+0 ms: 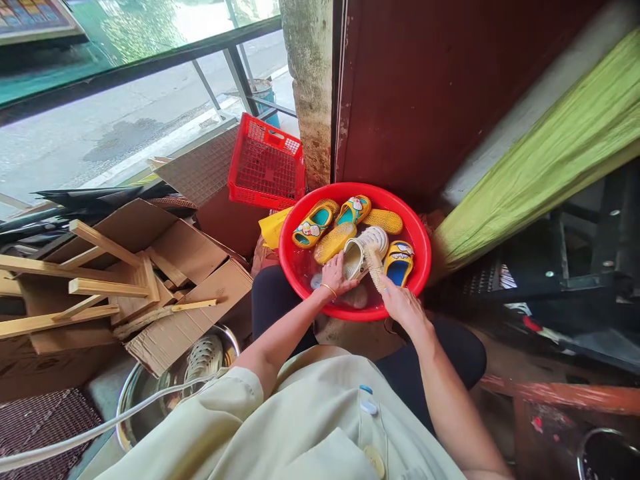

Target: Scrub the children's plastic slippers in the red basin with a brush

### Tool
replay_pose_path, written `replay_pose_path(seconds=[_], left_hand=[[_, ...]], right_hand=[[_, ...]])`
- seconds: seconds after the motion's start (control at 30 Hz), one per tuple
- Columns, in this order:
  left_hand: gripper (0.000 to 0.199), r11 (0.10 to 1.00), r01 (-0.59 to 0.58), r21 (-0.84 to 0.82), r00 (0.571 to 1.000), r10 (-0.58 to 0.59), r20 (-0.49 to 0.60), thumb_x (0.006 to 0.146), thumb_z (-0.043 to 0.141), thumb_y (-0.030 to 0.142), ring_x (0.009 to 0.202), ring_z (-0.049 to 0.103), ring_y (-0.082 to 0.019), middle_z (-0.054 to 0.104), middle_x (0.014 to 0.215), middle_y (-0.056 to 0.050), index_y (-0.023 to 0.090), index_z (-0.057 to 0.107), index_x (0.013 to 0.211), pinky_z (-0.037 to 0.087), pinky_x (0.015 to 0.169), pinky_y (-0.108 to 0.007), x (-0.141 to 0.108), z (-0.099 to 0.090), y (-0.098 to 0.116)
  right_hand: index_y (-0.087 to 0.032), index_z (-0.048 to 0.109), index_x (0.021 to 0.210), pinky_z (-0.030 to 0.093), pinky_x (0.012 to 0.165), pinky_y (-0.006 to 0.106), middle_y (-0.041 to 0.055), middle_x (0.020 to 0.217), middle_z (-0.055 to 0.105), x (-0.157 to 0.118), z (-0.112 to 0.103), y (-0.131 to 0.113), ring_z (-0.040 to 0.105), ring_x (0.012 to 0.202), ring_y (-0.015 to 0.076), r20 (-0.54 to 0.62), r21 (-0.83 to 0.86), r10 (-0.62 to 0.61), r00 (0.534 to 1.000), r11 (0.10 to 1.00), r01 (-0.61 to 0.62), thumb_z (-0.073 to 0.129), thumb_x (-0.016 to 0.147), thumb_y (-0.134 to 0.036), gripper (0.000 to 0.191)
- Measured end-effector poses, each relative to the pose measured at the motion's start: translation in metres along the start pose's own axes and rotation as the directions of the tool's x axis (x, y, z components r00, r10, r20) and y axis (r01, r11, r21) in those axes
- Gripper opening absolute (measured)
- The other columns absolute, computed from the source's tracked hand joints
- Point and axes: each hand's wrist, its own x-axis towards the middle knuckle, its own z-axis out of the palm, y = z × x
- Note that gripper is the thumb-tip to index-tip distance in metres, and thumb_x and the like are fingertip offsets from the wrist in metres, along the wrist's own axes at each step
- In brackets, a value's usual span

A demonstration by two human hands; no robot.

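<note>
My left hand (338, 275) grips the heel end of a white clog (373, 239) over a red basin (425, 257). A scrub brush (373, 263) is in my right hand (400, 300), its bristles against the clog's side. Around the clog in the basin lie several yellow clogs: one with a teal inside (313, 223) at the left, another (354, 208) at the back, and one with a blue inside (399, 263) at the right. Two more lie sole up, a near one (335, 243) and a far one (384, 221). Water shows in the basin.
Behind the basin a red plastic crate (267, 163) stands by the wall. Cardboard (195, 250) and a wooden stool (133, 287) are piled at the left, above a metal basin (127, 407). Green cloth (545, 160) hangs at the right.
</note>
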Motion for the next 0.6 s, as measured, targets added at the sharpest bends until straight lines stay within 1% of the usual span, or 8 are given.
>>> replay_pose_path(seconds=[0.07, 0.2, 0.27, 0.3, 0.37, 0.47, 0.53, 0.6], left_hand=[[0.114, 1.000, -0.024, 0.005, 0.999, 0.024, 0.023, 0.074, 0.079, 0.055, 0.147, 0.042, -0.043, 0.043, 0.159, -0.026, 0.011, 0.024, 0.164, 0.036, 0.117, -0.054, -0.003, -0.002, -0.003], [0.112, 0.998, -0.059, 0.034, 0.997, 0.057, 0.045, 0.074, 0.079, 0.052, 0.149, 0.040, -0.041, 0.041, 0.162, -0.025, 0.012, 0.024, 0.164, 0.034, 0.119, -0.052, -0.010, -0.006, 0.000], [0.114, 0.997, -0.052, 0.049, 0.998, 0.050, 0.037, 0.074, 0.080, 0.052, 0.150, 0.040, -0.040, 0.040, 0.163, -0.024, 0.013, 0.023, 0.164, 0.033, 0.120, -0.053, -0.012, -0.006, 0.001], [0.115, 0.998, -0.039, 0.052, 0.999, 0.037, 0.033, 0.073, 0.081, 0.053, 0.150, 0.039, -0.041, 0.040, 0.163, -0.024, 0.014, 0.023, 0.164, 0.032, 0.120, -0.054, -0.013, -0.006, 0.002], [0.118, 0.999, -0.004, 0.042, 0.999, 0.003, 0.032, 0.073, 0.081, 0.057, 0.150, 0.038, -0.042, 0.039, 0.164, -0.025, 0.015, 0.021, 0.165, 0.032, 0.120, -0.055, -0.012, -0.005, 0.000], [0.122, 0.999, 0.051, -0.008, 0.998, -0.051, 0.031, 0.073, 0.080, 0.061, 0.151, 0.037, -0.043, 0.036, 0.165, -0.026, 0.014, 0.017, 0.166, 0.035, 0.119, -0.054, -0.010, -0.003, -0.004], [0.121, 0.997, 0.070, -0.045, 0.997, -0.068, 0.029, 0.073, 0.079, 0.059, 0.151, 0.037, -0.043, 0.035, 0.165, -0.026, 0.012, 0.016, 0.166, 0.036, 0.119, -0.053, -0.008, -0.003, -0.006], [0.119, 0.995, 0.072, -0.069, 0.997, -0.070, 0.032, 0.074, 0.079, 0.055, 0.151, 0.038, -0.043, 0.035, 0.165, -0.026, 0.013, 0.017, 0.166, 0.037, 0.120, -0.052, -0.007, -0.003, -0.008]], right_hand=[[-0.028, 0.026, 0.169, 0.055, 0.082, 0.034, 0.0148, 0.115, 0.078, 0.018, -0.010, -0.004, 0.076, 0.099, 0.0275, -0.018, -0.023, 0.031, 0.999, 0.999, -0.032, 0.041, 0.106, -0.029, 0.064], [-0.019, 0.041, 0.162, 0.051, 0.094, 0.036, 0.0189, 0.121, 0.075, 0.061, -0.028, -0.017, 0.072, 0.114, 0.0277, -0.129, -0.048, 0.121, 0.984, 0.991, -0.128, 0.032, 0.107, -0.021, 0.055], [-0.017, 0.044, 0.159, 0.051, 0.094, 0.035, 0.0198, 0.123, 0.075, 0.071, -0.031, -0.019, 0.071, 0.116, 0.0275, -0.146, -0.051, 0.147, 0.978, 0.987, -0.156, 0.030, 0.106, -0.017, 0.055], [-0.017, 0.045, 0.159, 0.052, 0.093, 0.035, 0.0195, 0.122, 0.075, 0.072, -0.031, -0.019, 0.071, 0.115, 0.0274, -0.141, -0.051, 0.142, 0.980, 0.987, -0.151, 0.030, 0.106, -0.017, 0.055], [-0.019, 0.043, 0.160, 0.052, 0.092, 0.034, 0.0182, 0.121, 0.076, 0.063, -0.023, -0.017, 0.072, 0.113, 0.0270, -0.110, -0.051, 0.084, 0.990, 0.995, -0.090, 0.031, 0.106, -0.019, 0.055], [-0.022, 0.033, 0.166, 0.054, 0.090, 0.034, 0.0158, 0.117, 0.077, 0.032, 0.001, -0.013, 0.074, 0.109, 0.0263, -0.037, -0.040, -0.053, 0.998, 0.998, 0.051, 0.032, 0.107, -0.023, 0.059], [-0.024, 0.027, 0.168, 0.055, 0.086, 0.033, 0.0154, 0.116, 0.077, 0.012, 0.017, -0.013, 0.075, 0.103, 0.0266, -0.012, -0.034, -0.064, 0.998, 0.997, 0.064, 0.032, 0.107, -0.026, 0.061], [-0.026, 0.023, 0.169, 0.056, 0.083, 0.034, 0.0159, 0.118, 0.076, 0.001, 0.027, -0.014, 0.076, 0.101, 0.0271, -0.019, -0.035, -0.039, 0.999, 0.999, 0.038, 0.034, 0.107, -0.027, 0.063]])
